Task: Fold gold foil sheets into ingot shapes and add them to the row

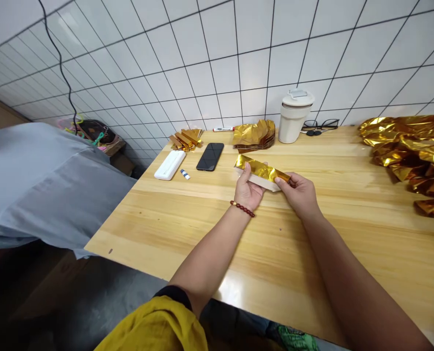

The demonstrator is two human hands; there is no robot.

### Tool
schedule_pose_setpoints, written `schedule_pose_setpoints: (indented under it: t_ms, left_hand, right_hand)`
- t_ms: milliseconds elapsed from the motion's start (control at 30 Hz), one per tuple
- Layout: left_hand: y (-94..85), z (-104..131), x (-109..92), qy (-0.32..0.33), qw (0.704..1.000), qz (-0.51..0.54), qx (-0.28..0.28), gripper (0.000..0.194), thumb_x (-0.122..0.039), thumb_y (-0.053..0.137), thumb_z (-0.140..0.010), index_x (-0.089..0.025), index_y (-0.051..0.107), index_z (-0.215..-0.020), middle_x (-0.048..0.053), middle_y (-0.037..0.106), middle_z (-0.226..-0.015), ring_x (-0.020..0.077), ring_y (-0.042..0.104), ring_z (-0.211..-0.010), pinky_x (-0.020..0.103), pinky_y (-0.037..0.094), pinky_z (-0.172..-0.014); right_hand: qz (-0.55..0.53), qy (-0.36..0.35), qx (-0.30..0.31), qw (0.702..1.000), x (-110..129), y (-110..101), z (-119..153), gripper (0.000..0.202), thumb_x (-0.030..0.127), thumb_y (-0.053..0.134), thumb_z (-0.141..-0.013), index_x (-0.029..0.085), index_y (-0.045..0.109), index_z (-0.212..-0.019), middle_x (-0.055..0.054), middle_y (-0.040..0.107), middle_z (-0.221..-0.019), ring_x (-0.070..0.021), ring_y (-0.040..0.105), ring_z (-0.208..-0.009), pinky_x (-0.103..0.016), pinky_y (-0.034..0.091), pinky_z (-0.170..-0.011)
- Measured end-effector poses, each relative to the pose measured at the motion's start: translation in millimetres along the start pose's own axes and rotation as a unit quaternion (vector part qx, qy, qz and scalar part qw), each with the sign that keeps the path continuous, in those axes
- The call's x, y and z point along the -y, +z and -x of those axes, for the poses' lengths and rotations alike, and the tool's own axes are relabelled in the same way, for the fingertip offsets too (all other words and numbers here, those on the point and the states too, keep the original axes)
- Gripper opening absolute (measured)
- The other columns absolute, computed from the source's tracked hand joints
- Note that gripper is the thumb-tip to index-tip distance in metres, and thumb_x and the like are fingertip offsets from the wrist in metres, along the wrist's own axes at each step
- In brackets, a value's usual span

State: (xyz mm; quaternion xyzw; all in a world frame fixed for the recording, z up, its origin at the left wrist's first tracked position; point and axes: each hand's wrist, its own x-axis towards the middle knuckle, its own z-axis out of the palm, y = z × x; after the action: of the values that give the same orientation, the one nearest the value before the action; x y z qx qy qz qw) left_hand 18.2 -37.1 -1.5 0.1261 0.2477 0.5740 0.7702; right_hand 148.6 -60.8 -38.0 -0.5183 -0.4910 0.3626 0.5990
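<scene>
Above the wooden table, both my hands hold a strip of gold foil paper with a pale, flat band along its near side. My left hand, with a dark red bead bracelet at the wrist, grips its left part, thumb on top and fingers underneath. At the right end, my right hand pinches the foil paper with its thumb lying on the edge. The fingers below the strip are partly hidden. Just beyond my hands lies a stack of gold foil sheets.
On the table are a black phone, a white power bank, a small blue-and-white object, folded gold strips and a marker. A lidded cup, glasses and heaped gold foil stand toward the right.
</scene>
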Motion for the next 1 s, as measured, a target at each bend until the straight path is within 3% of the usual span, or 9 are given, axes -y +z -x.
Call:
schedule_pose_setpoints:
  t_ms: [167,333,467,700,1000]
  left_hand:
    - [2.6,2,9,-0.009,0.998,-0.059,0.020,0.018,-0.008,0.068,-0.078,-0.010,0.068,-0.096,0.012,0.071,-0.109,0.0238,0.064,-0.114,0.038,0.050,-0.100]
    - [4.8,-1,9,0.017,0.997,-0.052,-0.048,0.022,-0.009,0.061,-0.085,-0.012,0.067,-0.105,0.011,0.068,-0.118,0.0236,0.059,-0.121,0.037,0.051,-0.098]
    - [4.4,-2,8,0.016,0.997,-0.047,-0.054,0.027,-0.008,0.062,-0.083,-0.013,0.066,-0.110,0.012,0.066,-0.123,0.0243,0.059,-0.122,0.038,0.051,-0.099]
    - [1.6,-3,10,-0.004,0.999,-0.041,-0.024,0.030,-0.010,0.065,-0.083,-0.013,0.065,-0.112,0.012,0.069,-0.118,0.0242,0.062,-0.117,0.039,0.051,-0.099]
    - [1.8,-1,14,-0.005,0.996,-0.084,-0.012,0.022,-0.009,0.072,-0.076,-0.012,0.069,-0.097,0.007,0.071,-0.108,0.0225,0.062,-0.116,0.034,0.048,-0.100]
  right_hand:
    - [0.016,-0.021,-0.023,0.999,9,0,4,0.031,0.043,0.074,-0.072,0.019,0.072,-0.093,-0.003,0.073,-0.084,-0.0186,0.065,-0.073,-0.033,0.054,-0.073]
    - [-0.013,-0.007,-0.040,0.999,14,-2,2,0.028,0.051,0.065,-0.079,0.025,0.072,-0.083,-0.003,0.072,-0.080,-0.0216,0.066,-0.079,-0.036,0.055,-0.077]
    - [-0.006,0.005,-0.074,0.997,10,-5,-3,0.034,0.055,0.057,-0.084,0.025,0.071,-0.073,-0.005,0.070,-0.073,-0.0230,0.066,-0.077,-0.038,0.055,-0.075]
    - [-0.006,-0.010,-0.038,0.999,10,-1,0,0.024,0.045,0.075,-0.071,0.023,0.071,-0.079,-0.003,0.071,-0.074,-0.0186,0.066,-0.070,-0.033,0.055,-0.070]
    - [0.014,0.001,-0.009,1.000,9,-1,1,0.027,0.045,0.079,-0.068,0.021,0.070,-0.078,-0.001,0.068,-0.067,-0.0154,0.063,-0.061,-0.030,0.054,-0.061]
